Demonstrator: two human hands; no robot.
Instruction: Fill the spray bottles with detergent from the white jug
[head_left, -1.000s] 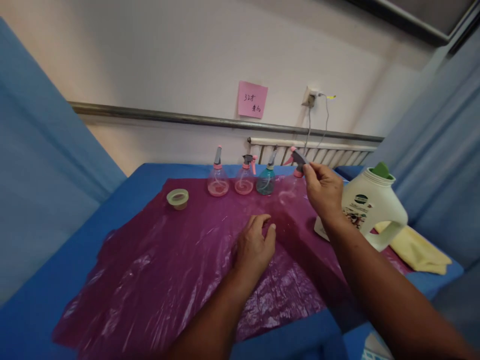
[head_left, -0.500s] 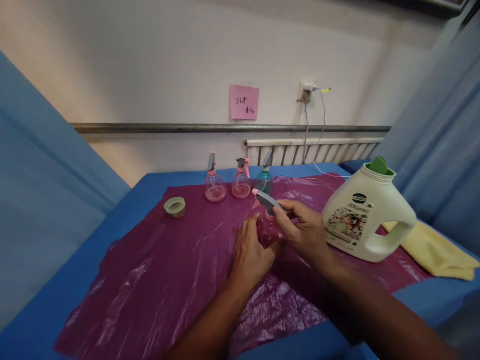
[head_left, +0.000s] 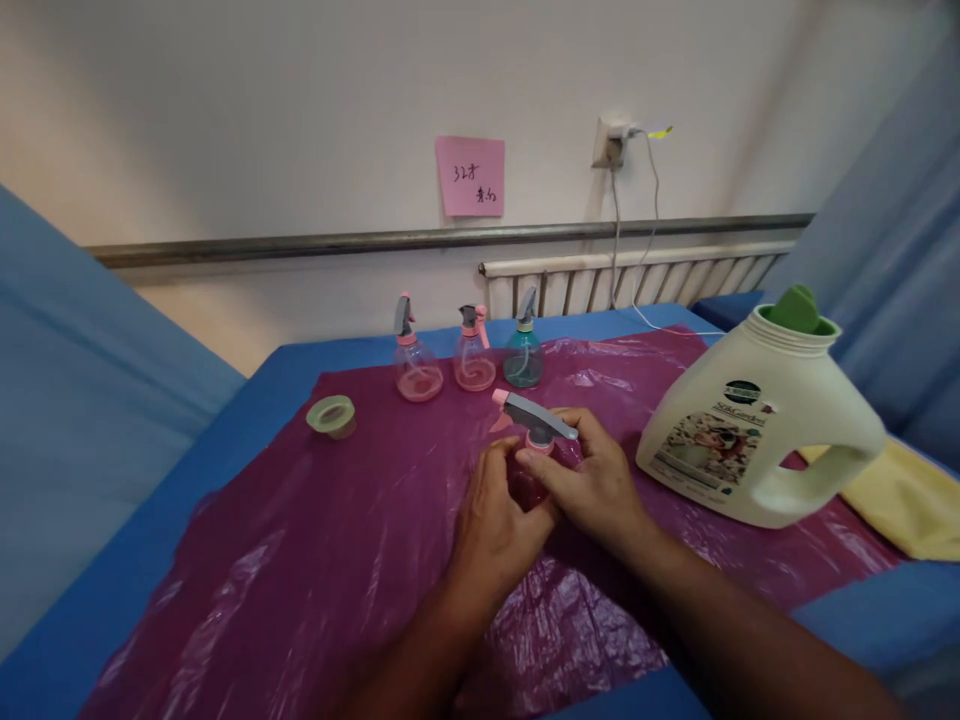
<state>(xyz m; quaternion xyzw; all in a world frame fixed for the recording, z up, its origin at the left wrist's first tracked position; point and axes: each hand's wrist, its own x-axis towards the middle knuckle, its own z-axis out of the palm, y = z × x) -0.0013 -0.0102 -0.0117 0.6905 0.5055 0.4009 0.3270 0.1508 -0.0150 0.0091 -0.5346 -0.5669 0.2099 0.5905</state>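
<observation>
Between my hands stands a spray bottle with a grey and pink trigger head, its nozzle pointing left. My left hand wraps round the left side of its clear body. My right hand grips it from the right, thumb at the pink collar; most of the body is hidden by my fingers. Behind are two clear spray bottles with pink collars, one on the left and one in the middle, plus a teal spray bottle.
A purple plastic sheet covers much of the blue table. On the right stand a large cream jug with a green cap piece in its mouth and a yellow cloth. A small greenish cup sits at left.
My right hand has shifted from the trigger head down to the collar and body of the spray bottle. The head camera's view has moved slightly closer.
</observation>
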